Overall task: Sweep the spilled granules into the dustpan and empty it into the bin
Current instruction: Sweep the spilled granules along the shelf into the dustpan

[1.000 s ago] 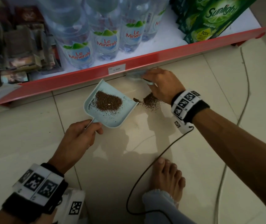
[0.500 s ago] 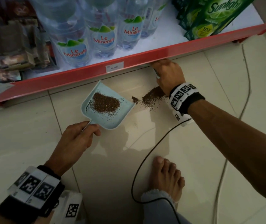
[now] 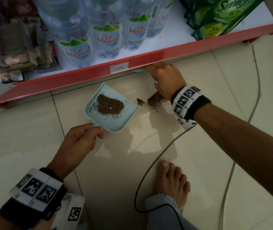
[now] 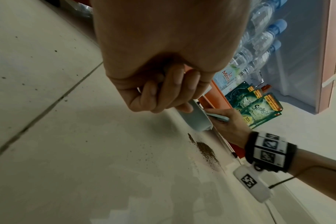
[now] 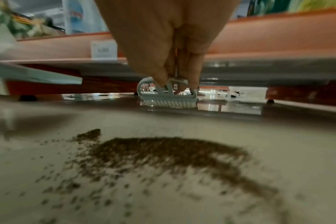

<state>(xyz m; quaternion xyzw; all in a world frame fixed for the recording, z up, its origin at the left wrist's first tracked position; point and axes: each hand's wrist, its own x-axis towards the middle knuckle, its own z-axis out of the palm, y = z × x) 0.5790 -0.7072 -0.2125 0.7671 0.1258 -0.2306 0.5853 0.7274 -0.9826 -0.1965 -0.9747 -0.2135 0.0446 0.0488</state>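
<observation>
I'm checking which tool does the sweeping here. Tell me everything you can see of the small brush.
The brush is small, pale grey-blue plastic with an open looped handle and a short row of white bristles pointing down at the floor. The right hand pinches its handle from above, right by the red shelf's lower edge, beyond the pile of granules.
</observation>
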